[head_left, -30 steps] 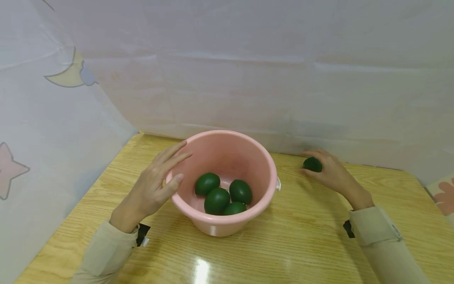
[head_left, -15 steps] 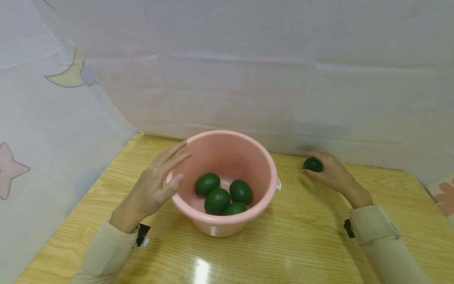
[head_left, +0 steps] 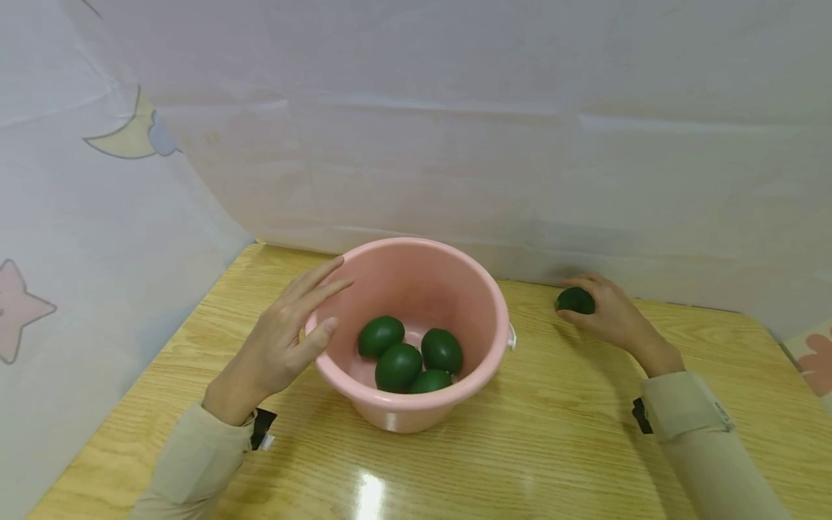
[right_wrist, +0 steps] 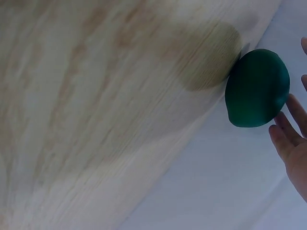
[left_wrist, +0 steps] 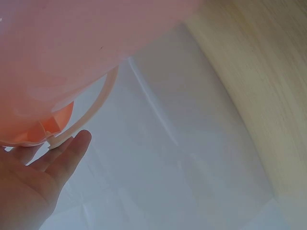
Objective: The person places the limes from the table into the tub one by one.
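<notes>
A dark green egg-shaped fruit (head_left: 575, 300) lies at the back right of the wooden table, close to the wall. My right hand (head_left: 614, 314) is beside it, thumb in front and fingers behind. In the right wrist view, fingertips (right_wrist: 296, 112) meet one side of the fruit (right_wrist: 257, 88), while other fingers stand apart from it. A pink bucket (head_left: 399, 415) stands left of the middle with several similar green fruits (head_left: 398, 367) inside. My left hand (head_left: 279, 336) rests on its left rim, fingers spread. The left wrist view shows fingers (left_wrist: 72, 153) under the rim near the handle (left_wrist: 98, 103).
The wooden table (head_left: 520, 462) reaches back to a pale fabric wall (head_left: 455, 159). Another printed sheet (head_left: 84, 217) hangs along the left side. A white handle joint (head_left: 511, 337) sticks out from the bucket's right side.
My right hand has slid slightly to the right, so a little more of the green fruit shows. The left hand and the bucket have stayed in place.
</notes>
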Demonstrator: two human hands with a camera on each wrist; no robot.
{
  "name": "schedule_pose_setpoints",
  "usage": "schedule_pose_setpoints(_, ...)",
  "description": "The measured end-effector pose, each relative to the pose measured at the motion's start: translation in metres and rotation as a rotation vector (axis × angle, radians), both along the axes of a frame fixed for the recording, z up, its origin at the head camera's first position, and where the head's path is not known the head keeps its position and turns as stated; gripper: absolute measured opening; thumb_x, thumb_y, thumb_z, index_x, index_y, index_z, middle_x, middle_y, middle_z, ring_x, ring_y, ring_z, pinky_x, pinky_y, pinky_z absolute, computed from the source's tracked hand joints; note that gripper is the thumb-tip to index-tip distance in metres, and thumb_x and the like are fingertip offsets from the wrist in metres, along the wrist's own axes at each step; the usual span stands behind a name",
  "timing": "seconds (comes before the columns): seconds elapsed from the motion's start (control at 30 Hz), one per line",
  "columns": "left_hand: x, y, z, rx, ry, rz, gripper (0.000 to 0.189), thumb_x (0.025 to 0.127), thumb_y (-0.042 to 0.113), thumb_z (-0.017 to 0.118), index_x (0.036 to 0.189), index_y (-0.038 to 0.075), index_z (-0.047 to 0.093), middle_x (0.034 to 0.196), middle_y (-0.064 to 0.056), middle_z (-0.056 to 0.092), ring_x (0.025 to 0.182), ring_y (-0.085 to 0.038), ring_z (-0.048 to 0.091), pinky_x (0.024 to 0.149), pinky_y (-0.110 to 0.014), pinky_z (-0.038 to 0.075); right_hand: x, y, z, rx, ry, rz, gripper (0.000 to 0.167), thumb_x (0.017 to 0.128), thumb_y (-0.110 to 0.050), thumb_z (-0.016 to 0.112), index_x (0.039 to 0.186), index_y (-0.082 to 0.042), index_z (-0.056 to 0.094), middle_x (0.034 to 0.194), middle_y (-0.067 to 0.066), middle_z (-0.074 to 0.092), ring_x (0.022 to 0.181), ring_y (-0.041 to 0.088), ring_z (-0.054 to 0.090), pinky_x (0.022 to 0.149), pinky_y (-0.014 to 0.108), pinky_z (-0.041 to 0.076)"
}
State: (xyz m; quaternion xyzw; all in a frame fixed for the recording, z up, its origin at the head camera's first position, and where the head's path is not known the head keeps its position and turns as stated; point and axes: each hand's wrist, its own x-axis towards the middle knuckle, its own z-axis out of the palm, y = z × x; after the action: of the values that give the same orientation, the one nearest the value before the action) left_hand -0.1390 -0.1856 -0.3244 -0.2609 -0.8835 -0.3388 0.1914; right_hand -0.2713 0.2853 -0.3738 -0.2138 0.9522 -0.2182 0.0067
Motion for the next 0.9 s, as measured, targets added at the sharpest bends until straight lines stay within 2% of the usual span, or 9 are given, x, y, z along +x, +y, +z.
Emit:
schedule_pose_setpoints(0.27, 0.001, 0.000, 0.000, 0.000, -0.004, 0.005, 0.050, 0.093, 0.020, 0.051, 0.142, 0.011, 0.054, 0.159, -0.004, 0.037, 0.147, -0.029, 0.035, 0.108, -0.065, 0.035, -0.004, 0.002, -0.004, 0.021, -0.030, -0.005, 0.060, 0.091, -0.024, 0.071, 0.141, 0.002, 0.049, 0.141, 0.032, 0.041, 0.128, 0.056, 0.038, 0.100, 0.072, 0.036)
schedule_pose_setpoints(0.43, 0.000, -0.001, 0.000, 0.000, 0.001, 0.003, 0.050, 0.093, 0.021, 0.051, 0.142, 0.011, 0.054, 0.159, -0.004, 0.037, 0.147, -0.029, 0.035, 0.108, -0.065, 0.035, -0.006, 0.005, -0.006, 0.037, -0.052, -0.015, 0.063, 0.091, -0.026, 0.072, 0.141, 0.003, 0.046, 0.141, 0.033, 0.038, 0.125, 0.058, 0.038, 0.095, 0.071, 0.041)
schedule_pose_setpoints(0.9, 0.000, 0.000, 0.000, 0.001, -0.004, 0.000, 0.050, 0.093, 0.023, 0.051, 0.142, 0.010, 0.054, 0.160, -0.004, 0.037, 0.147, -0.030, 0.034, 0.108, -0.066, 0.034, -0.007, 0.011, -0.014, 0.040, -0.081, -0.016, 0.068, 0.089, -0.029, 0.073, 0.141, 0.005, 0.046, 0.142, 0.034, 0.038, 0.121, 0.058, 0.043, 0.089, 0.067, 0.048)
